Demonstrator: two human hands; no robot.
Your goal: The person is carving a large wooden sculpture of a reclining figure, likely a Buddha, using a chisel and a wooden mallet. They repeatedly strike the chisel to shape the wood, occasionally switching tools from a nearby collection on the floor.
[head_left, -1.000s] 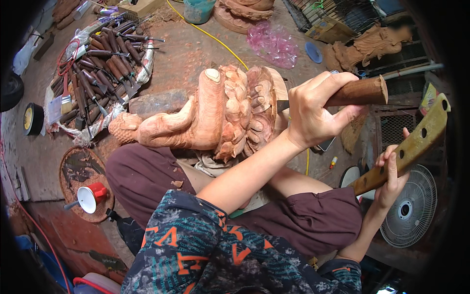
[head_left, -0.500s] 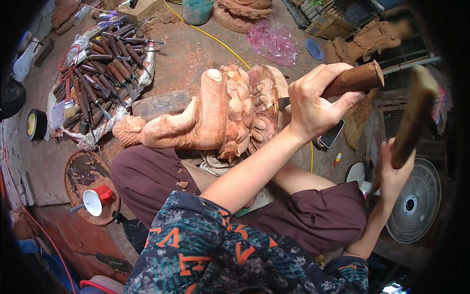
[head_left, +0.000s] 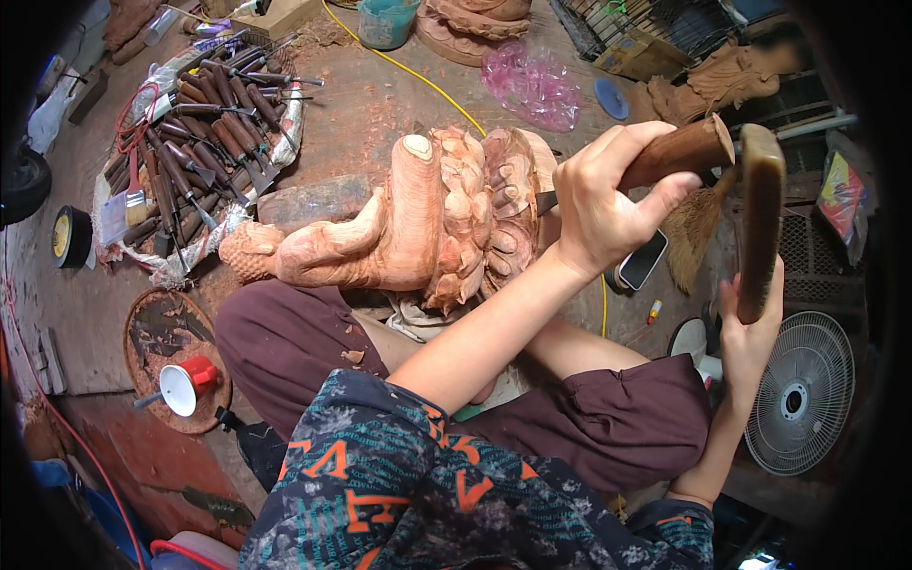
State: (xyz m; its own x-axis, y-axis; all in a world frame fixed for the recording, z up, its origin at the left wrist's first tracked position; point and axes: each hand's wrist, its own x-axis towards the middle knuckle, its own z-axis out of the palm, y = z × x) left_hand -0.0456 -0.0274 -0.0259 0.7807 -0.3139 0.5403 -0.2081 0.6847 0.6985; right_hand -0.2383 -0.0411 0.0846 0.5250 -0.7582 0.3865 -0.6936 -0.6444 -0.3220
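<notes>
**Beside a carved wooden figure (head_left: 404, 242), left hand (head_left: 608, 190) clasps chisel (head_left: 679, 152), right hand (head_left: 752, 328) grips curved bar (head_left: 762, 209)**

The person's left hand is clamped around the chisel's brown handle. The dark blade (head_left: 545, 201) points left toward the figure's base; whether its edge touches the wood cannot be told. The right hand is closed around the lower part of the upright bar, whose top end stands just beside the butt of the handle; whether the two touch is also unclear.

The reddish figure lies on its side in front of the person's crossed legs, clad in maroon trousers (head_left: 608, 418), its knobbly head at left and its petal-carved base at right, nearest the left hand. A pale cloth (head_left: 416, 320) shows at its near edge.

Near the left forearm, a phone (head_left: 643, 261) lies on the wooden floor (head_left: 351, 104) next to a straw broom (head_left: 696, 233). A white fan (head_left: 800, 394) stands by the right forearm. Beyond the figure, a yellow cord (head_left: 426, 78) runs past a crumpled pink plastic bag (head_left: 532, 85) and a teal bucket (head_left: 385, 24). At left, many wood-handled tools (head_left: 199, 133) are heaped together, a paintbrush (head_left: 136, 204) among them, near a black roll of tape (head_left: 71, 237). Closer to the person, a red-and-white cup (head_left: 195, 377) sits on a round tray (head_left: 140, 323) scattered with shavings.
</notes>
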